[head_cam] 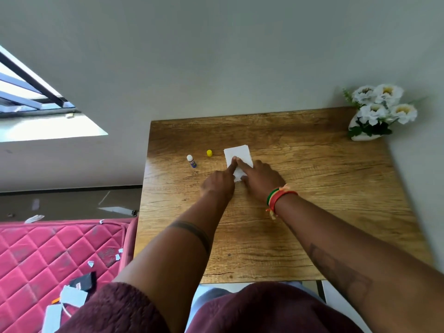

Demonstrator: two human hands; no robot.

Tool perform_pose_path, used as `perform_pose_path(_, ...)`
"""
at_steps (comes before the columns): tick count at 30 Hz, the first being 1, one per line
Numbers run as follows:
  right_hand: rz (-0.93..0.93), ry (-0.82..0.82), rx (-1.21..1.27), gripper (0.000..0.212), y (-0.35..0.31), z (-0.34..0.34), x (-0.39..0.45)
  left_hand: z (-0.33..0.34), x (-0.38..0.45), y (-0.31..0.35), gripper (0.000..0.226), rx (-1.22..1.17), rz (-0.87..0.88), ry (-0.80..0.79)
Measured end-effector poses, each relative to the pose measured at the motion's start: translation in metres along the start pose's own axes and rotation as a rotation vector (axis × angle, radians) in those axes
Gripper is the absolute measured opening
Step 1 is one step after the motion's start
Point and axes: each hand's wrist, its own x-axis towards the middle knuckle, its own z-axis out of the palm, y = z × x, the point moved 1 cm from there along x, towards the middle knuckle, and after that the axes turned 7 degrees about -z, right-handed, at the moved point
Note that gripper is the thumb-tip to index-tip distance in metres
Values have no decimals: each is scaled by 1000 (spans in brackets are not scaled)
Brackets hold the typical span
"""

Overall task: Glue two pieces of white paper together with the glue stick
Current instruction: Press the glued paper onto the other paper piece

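White paper [237, 153] lies flat near the middle of the wooden table [312, 176]. My left hand [219, 185] and my right hand [262, 180] both rest on its near part, each with the index finger stretched out and pressing down; the fingertips meet on the sheet. I cannot tell whether one or two sheets lie there. The glue stick [191, 161], blue with a white tip, stands uncapped to the left of the paper. Its yellow cap [209, 153] sits between the stick and the paper.
A white vase of white flowers [379, 111] stands at the table's far right corner against the wall. Left of the table is a red quilted mattress [48, 258] with paper scraps and a dark object on it. A window is at the far left.
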Motion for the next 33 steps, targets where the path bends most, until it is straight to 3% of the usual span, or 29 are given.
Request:
perform_pose_path(6,42,-22,-71,66,-3,8,-4,17,-15,-9,61,-92,27,81)
perform_pose_path(15,77,-63,-78,75,-6,5,-4,38,-36,-10,59,-39,111,124)
perform_pose_path(24,44,-132,173,62,5,-13,8,32,-33,3,67,-37,179,110)
perform_pose_path(33,95,-141,266,62,7,-16,7,23,-35,9,65,20,93,74)
